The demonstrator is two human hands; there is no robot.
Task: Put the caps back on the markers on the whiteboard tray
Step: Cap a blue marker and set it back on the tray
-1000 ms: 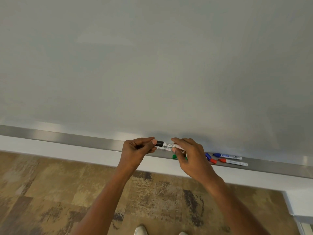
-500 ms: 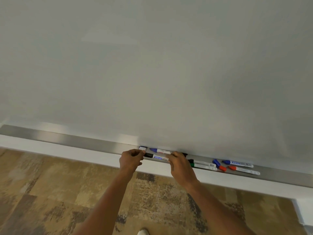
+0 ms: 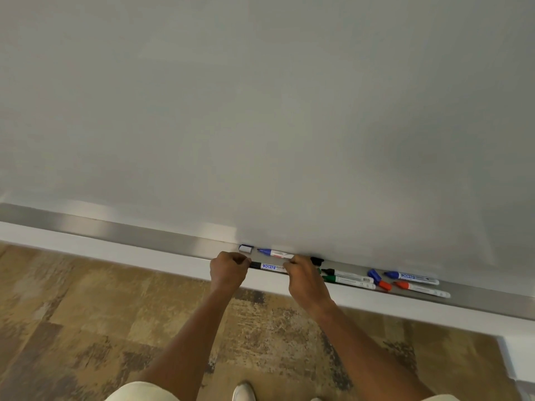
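Head view, left hand [image 3: 230, 269]: fingers curled, pinching the black end of a marker [image 3: 270, 267].
Right hand [image 3: 307, 277]: curled round the same marker's other end.
Marker position: lying level along the front edge of the tray [image 3: 115, 230].
Behind it: blue marker [image 3: 273, 252], tip bare, a loose cap [image 3: 246, 248] just left of the tip.
Further right on the tray: black cap [image 3: 316, 260], green marker [image 3: 348, 280], blue cap [image 3: 374, 275], red cap [image 3: 385, 285].

Tray [image 3: 121, 231]: brushed metal, dull sheen. Whiteboard [image 3: 260, 111]: smooth, faintly glossy. Markers [image 3: 417, 276]: glossy plastic. Floor [image 3: 86, 314]: matt, mottled, worn-looking.
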